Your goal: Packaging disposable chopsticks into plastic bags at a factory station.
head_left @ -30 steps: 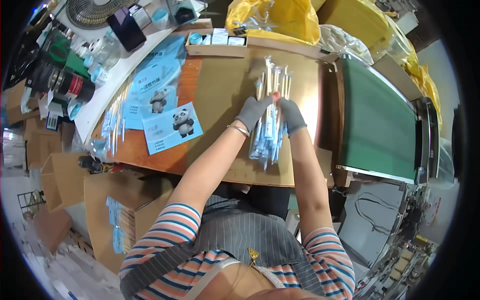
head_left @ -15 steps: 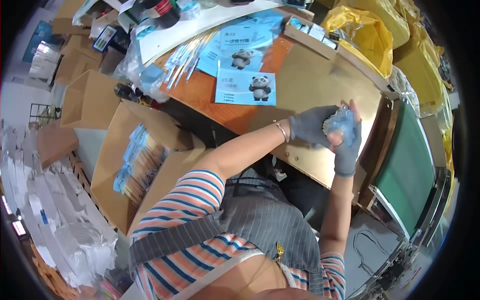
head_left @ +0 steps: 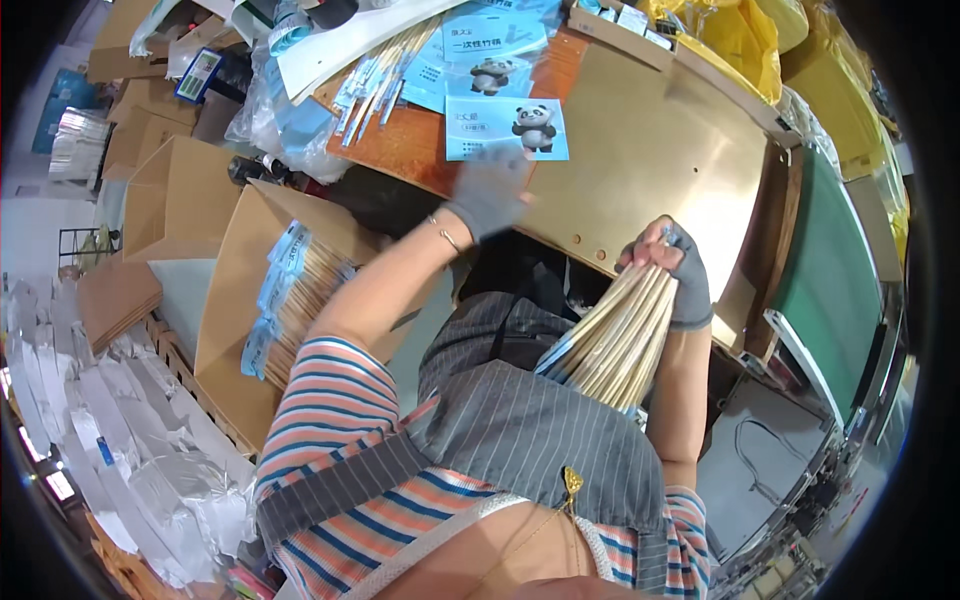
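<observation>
My right hand (head_left: 672,268), in a grey fingerless glove, is closed round one end of a bundle of thin wrapped chopsticks (head_left: 625,335). The bundle fans out down and leftward, its lower ends in front of my apron. My left hand (head_left: 490,190), gloved the same way, is smeared by motion at the near edge of the table. Its fingertips reach the lower edge of a flat blue bag with a panda picture (head_left: 505,125). Whether those fingers grip the bag is too blurred to tell.
More blue bags (head_left: 495,40) and loose wrapped chopsticks (head_left: 380,85) lie at the back of the table. An open carton (head_left: 235,300) at my left holds packed chopsticks (head_left: 300,285). A gold-coloured board (head_left: 640,140) covers the table's right part; a green panel (head_left: 820,290) stands beyond it.
My left hand has left my right hand and moved left to the blue bag. The chopstick bundle, seen end-on before, is now tilted toward me in my right hand, which has come slightly lower.
</observation>
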A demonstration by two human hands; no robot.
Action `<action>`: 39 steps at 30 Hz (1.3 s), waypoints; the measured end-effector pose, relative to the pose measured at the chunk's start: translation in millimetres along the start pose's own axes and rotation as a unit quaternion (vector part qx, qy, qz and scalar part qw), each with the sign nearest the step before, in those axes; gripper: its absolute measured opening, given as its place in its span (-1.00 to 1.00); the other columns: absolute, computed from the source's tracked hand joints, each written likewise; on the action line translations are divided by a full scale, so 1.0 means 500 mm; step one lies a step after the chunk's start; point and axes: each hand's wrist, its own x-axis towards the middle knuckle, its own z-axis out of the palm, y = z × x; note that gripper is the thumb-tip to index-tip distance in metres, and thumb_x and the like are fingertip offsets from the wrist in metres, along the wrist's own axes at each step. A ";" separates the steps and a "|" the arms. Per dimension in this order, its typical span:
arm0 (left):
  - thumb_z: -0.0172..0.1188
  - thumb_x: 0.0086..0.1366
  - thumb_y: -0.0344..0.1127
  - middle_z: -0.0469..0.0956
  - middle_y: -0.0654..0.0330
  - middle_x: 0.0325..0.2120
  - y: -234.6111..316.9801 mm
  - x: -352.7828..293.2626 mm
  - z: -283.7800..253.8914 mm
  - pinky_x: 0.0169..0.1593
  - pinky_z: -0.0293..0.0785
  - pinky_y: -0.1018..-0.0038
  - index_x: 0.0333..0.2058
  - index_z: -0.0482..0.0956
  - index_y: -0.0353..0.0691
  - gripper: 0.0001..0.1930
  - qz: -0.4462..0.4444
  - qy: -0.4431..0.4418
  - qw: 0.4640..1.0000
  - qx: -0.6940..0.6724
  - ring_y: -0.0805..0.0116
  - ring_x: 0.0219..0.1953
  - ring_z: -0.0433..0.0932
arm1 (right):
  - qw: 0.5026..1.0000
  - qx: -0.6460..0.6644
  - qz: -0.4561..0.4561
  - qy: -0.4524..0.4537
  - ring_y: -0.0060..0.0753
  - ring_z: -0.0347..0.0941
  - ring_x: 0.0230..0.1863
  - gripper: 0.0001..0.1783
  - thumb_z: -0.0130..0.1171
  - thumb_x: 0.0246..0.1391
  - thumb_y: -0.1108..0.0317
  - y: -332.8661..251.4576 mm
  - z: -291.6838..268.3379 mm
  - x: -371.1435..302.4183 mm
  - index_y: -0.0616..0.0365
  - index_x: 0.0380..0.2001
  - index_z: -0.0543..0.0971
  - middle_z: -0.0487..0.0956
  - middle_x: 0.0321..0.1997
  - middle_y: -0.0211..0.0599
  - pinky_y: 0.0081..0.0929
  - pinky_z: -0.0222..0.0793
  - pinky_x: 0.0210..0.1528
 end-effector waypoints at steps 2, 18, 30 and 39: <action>0.10 0.14 -0.23 0.52 0.12 -0.19 -0.136 -0.012 0.085 -0.13 0.40 0.26 -0.20 0.52 -0.19 -0.73 0.028 0.082 0.976 0.202 0.16 -0.09 0.46 | 1.000 -0.007 0.001 -0.002 -0.18 0.50 -0.36 -0.79 0.18 -0.11 0.32 -0.001 0.012 0.002 0.15 -0.38 0.44 0.46 -0.54 -0.26 -0.37 0.49 -0.28; 0.06 0.13 -0.30 0.51 0.18 -0.34 -0.152 0.019 0.061 -0.22 0.41 0.29 -0.31 0.47 -0.15 -0.85 0.050 0.068 0.994 0.071 0.22 -0.25 0.52 | 1.000 -0.008 0.009 0.015 -0.18 0.52 -0.34 -0.70 0.22 -0.16 0.31 -0.006 0.014 -0.011 0.18 -0.32 0.45 0.49 -0.52 -0.25 -0.29 0.53 -0.22; 0.10 0.20 0.10 0.52 0.04 -0.55 0.011 0.029 0.055 -0.44 0.41 0.19 -0.41 0.57 -0.14 -0.62 -0.036 0.053 0.982 -0.176 0.00 -0.47 0.53 | 1.000 -0.022 0.017 0.009 -0.24 0.49 -0.35 -0.49 0.16 -0.16 0.33 -0.008 0.036 0.019 0.32 -0.06 0.44 0.48 -0.49 -0.24 -0.37 0.44 -0.17; 0.03 0.29 -0.14 0.46 0.05 -0.45 0.179 0.018 0.025 -0.39 0.40 0.23 -0.41 0.50 -0.23 -0.73 0.020 0.168 0.941 -0.293 0.02 -0.44 0.50 | 0.991 0.049 0.125 0.018 -0.42 0.51 -0.34 -0.46 0.10 -0.04 0.44 0.091 -0.056 0.081 0.28 0.09 0.36 0.54 -0.28 -0.28 -0.52 0.46 -0.28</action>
